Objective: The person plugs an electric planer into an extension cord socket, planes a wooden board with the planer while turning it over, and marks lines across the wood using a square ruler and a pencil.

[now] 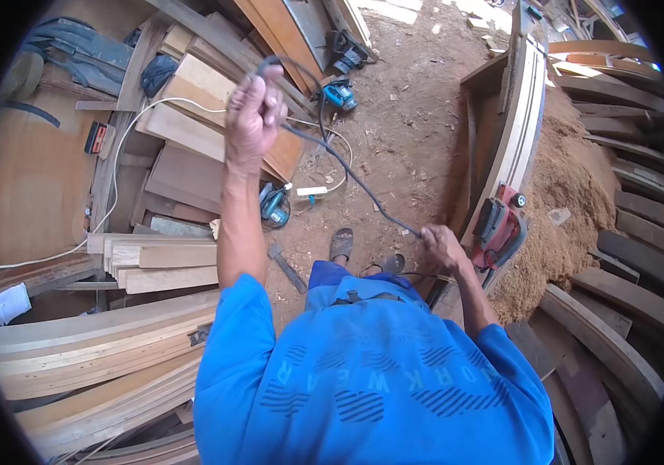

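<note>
A dark power cable [357,179] stretches between my two hands. My left hand [257,110] is raised at upper left, its fingers closed round the cable, which loops above the fist and hangs down behind it. Lower at right, my right hand [443,249] also grips the cable, close to the edge of a long wooden beam [505,151]. Just right of that hand, a red electric planer [498,232] rests on the beam. Which tool the cable belongs to, I cannot tell.
Blue power tools [340,94] lie on the dirt floor, near a white power strip [313,191]. By my feet is a hammer [287,267]. Stacked boards [165,256] fill the left side. A sawdust heap [564,209] and curved timbers [607,333] are at right.
</note>
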Available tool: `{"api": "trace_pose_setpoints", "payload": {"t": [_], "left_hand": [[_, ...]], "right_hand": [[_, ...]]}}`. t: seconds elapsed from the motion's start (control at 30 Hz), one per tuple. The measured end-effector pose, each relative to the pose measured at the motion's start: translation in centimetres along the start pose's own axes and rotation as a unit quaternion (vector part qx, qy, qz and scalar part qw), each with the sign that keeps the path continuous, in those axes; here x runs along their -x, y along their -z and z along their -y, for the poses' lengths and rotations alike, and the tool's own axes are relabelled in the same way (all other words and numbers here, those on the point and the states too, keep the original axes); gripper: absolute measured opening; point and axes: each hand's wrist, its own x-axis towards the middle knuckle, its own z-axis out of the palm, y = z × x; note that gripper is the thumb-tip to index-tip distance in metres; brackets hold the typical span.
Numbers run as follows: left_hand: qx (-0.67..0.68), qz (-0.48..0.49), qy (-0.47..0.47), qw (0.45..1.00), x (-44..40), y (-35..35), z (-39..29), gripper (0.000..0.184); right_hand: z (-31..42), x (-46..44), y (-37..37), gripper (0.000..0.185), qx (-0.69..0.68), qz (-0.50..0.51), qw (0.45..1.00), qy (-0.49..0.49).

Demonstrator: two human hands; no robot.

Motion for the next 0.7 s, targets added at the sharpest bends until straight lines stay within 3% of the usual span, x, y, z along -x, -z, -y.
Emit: {"api": "trace_pose_setpoints", "payload": {"t": [0.1, 0.17, 0.2, 0.23, 0.27, 0.3, 0.37, 0.43, 0.57, 0.7], "left_hand": [[-0.044, 0.022, 0.014, 0.999, 3.6, 1.0, 1.4, 0.026], [-0.167, -0.014, 0.189, 0.968, 10.9, 10.0, 12.7, 0.022], [-0.275, 0.026, 0.271, 0.922, 16.3, 16.0, 19.7, 0.021], [-0.393, 0.161, 0.276, 0.862, 22.7, 21.3, 25.6, 0.02], [-0.378, -0.03, 0.525, 0.762, 23.7, 15.1, 21.5, 0.016], [-0.315, -0.112, 0.493, 0.803, 22.2, 16.0, 22.6, 0.012], [-0.197, -0.19, 0.412, 0.869, 17.9, 17.8, 20.7, 0.014], [-0.082, -0.197, 0.279, 0.936, 9.0, 16.6, 14.1, 0.016], [0.056, -0.027, 0.005, 0.998, -5.5, 6.6, -2.5, 0.025], [0.009, 0.113, -0.172, 0.979, -6.3, -1.7, -11.2, 0.029]], "right_hand": [[-0.3, -1.9, -0.4, 0.031, 0.002, -0.038, 0.999, 0.014], [-1.7, -2.0, -1.5, 0.033, 0.058, -0.046, 0.997, 0.026], [-2.2, -1.4, -2.0, 0.032, 0.065, -0.024, 0.997, 0.021], [-3.0, -1.0, -2.4, 0.032, 0.073, -0.006, 0.997, 0.016], [-6.1, -0.9, -4.1, 0.034, 0.07, -0.019, 0.994, 0.087], [-4.9, 0.1, -3.1, 0.032, 0.056, 0.067, 0.996, 0.009], [-6.6, 1.0, -3.9, 0.029, 0.062, 0.078, 0.995, -0.023], [-6.4, 0.3, -3.2, 0.028, 0.065, 0.047, 0.997, -0.007], [-2.6, -1.9, -0.5, 0.026, -0.03, -0.045, 0.997, 0.046], [1.5, -2.9, 0.7, 0.029, -0.049, -0.102, 0.993, 0.044]]}}
